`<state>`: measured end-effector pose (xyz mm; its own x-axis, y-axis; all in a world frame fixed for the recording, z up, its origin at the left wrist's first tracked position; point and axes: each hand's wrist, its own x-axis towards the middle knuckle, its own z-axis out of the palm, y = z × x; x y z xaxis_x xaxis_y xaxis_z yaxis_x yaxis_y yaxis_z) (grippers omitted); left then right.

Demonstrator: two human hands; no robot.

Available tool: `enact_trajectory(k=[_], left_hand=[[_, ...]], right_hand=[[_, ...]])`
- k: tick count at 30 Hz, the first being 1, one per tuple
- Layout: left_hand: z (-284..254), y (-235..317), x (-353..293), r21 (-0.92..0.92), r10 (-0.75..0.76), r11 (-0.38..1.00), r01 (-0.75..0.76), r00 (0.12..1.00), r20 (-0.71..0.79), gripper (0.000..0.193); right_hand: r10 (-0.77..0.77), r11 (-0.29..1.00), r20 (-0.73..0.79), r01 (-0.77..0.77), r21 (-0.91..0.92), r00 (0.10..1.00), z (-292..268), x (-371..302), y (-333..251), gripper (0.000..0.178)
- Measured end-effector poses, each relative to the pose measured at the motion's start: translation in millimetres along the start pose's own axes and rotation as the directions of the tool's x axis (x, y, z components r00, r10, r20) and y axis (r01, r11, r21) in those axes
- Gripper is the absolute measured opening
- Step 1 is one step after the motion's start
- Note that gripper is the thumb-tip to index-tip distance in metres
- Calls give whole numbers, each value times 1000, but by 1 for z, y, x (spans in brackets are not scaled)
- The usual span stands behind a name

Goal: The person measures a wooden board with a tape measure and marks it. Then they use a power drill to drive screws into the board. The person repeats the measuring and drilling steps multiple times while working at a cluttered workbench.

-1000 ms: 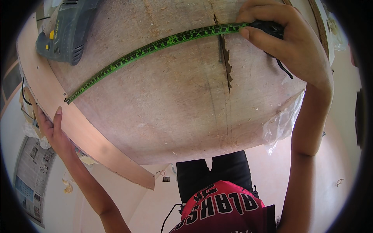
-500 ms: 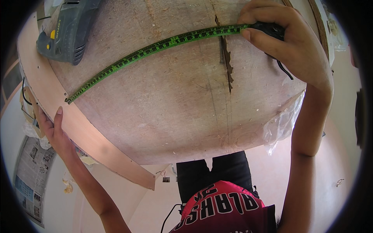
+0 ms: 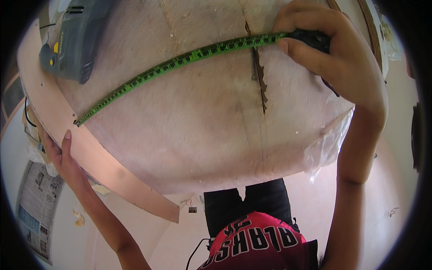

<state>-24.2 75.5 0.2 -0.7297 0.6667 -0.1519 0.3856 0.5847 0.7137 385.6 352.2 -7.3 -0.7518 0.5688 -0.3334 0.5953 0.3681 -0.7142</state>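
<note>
My right hand (image 3: 330, 54) is closed round the black case of a tape measure (image 3: 310, 39). From it a green-and-black blade (image 3: 157, 72) stretches left across a worn wooden board (image 3: 189, 121). The blade's end hook lies at the inner edge of a long, pale wooden strip (image 3: 117, 166) on the board's left side. My left hand (image 3: 65, 157) grips that strip's outer edge, thumb on top, just below the hook; its other fingers are partly hidden beneath.
A dark power tool (image 3: 74, 45) with a yellow button rests on the board at upper left. A jagged crack (image 3: 259, 78) runs through the board's surface. Clear plastic sheeting (image 3: 330, 144) hangs at the right edge. Newspaper (image 3: 38, 207) lies at lower left.
The power tool, strip and blade end sit slightly lower or further left in the picture, and the blade's markings are blurred now. Both hands keep their holds.
</note>
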Motion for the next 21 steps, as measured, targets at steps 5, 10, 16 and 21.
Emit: enact_trajectory(k=[5,10,16,21], left_hand=[[-2,0,-3,-19,-35,999,34,998,-53,71],[0,3,-4,19,-23,1000,25,997,-74,71],[-2,0,-4,31,-55,998,59,993,-100,70],[-9,-6,-3,27,-56,998,59,994,-97,70]], right_hand=[[-218,971,-91,226,81,972,10,-1,35,16],[-282,937,-215,316,146,935,18,-2,36,18],[8,979,-62,5,203,998,10,0,5,22],[-38,975,-204,81,205,978,20,-4,5,26]])
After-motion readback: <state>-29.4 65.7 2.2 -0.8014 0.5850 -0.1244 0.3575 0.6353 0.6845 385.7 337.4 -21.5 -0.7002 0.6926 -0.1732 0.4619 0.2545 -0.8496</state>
